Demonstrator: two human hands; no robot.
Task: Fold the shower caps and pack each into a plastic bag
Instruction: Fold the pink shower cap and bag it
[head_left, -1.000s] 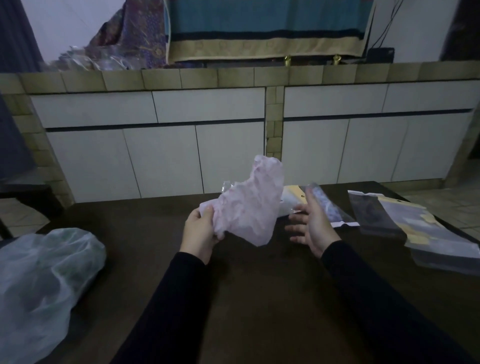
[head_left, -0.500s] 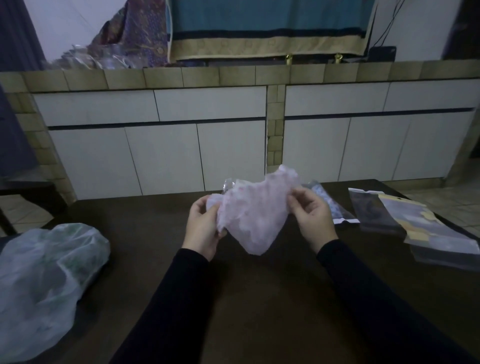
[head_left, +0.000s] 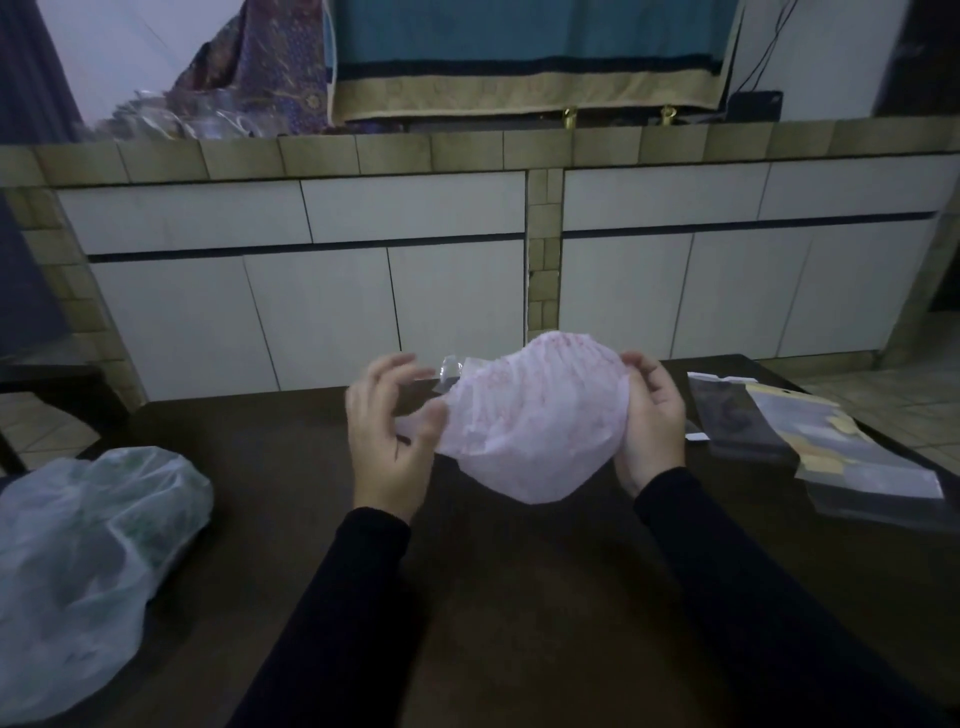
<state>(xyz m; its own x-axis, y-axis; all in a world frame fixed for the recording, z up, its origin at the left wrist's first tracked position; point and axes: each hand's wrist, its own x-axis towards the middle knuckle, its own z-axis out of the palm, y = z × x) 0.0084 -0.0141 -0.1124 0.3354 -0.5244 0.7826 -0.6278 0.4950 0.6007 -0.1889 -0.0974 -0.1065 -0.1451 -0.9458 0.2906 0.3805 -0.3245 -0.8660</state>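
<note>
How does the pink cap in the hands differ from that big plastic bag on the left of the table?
The shower cap is pink, held up off the dark table between both hands; the big plastic bag is whitish-clear and lies slumped on the table. The cap is smaller, the bag bulkier. Both are thin and crinkled.

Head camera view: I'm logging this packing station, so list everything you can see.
shower cap: one, pale pink, held above the table between both hands
table: one, dark brown, under the hands
big bag: one, translucent white, stuffed, table's left edge
flat bags: several, clear with yellowish headers, stacked at right
small clear bag: one, behind the cap
cabinets: white, tiled counter, behind the table
cloths: teal and patterned, hanging above the counter
left hand: pinching the cap's left edge
right hand: gripping its right edge
</note>
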